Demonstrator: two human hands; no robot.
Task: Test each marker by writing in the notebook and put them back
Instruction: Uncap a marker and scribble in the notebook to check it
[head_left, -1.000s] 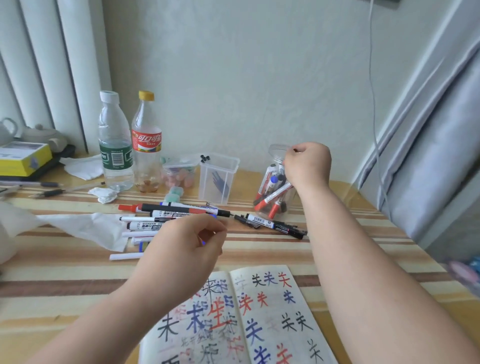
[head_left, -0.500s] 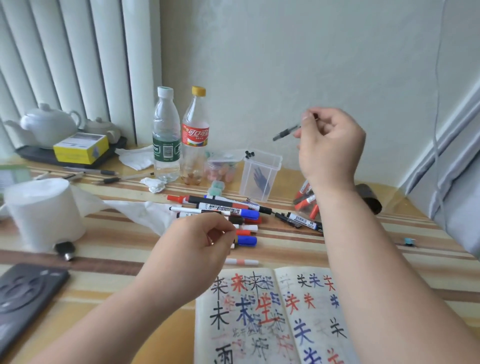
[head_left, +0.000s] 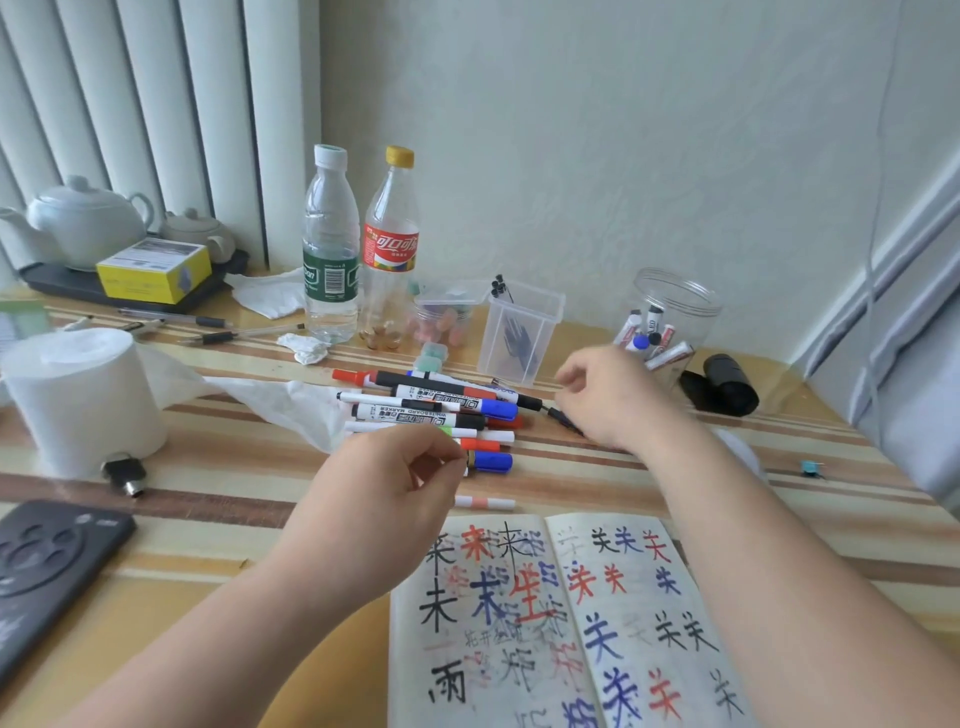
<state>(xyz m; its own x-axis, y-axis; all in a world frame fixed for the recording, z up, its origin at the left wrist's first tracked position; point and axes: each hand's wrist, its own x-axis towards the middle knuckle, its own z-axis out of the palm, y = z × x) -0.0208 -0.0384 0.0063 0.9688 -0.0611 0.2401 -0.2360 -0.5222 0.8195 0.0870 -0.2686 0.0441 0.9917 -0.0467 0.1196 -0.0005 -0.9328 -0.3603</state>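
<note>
Markers (head_left: 431, 410) heap left of jar (head_left: 675, 306): your right hand (head_left: 618, 400) drops from mid-air onto black marker (head_left: 563, 418), grip unclear; left hand (head_left: 384, 499): grip curled, contents unclear. Next test likely starting.

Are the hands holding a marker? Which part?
Can't tell. The left hand curls over one end of the blue-capped marker; the right hand covers a black marker, hiding any grip.

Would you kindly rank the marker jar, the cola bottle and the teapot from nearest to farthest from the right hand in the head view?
1. Marker jar: just behind the right hand.
2. Cola bottle: back left.
3. Teapot: far left corner.
</note>
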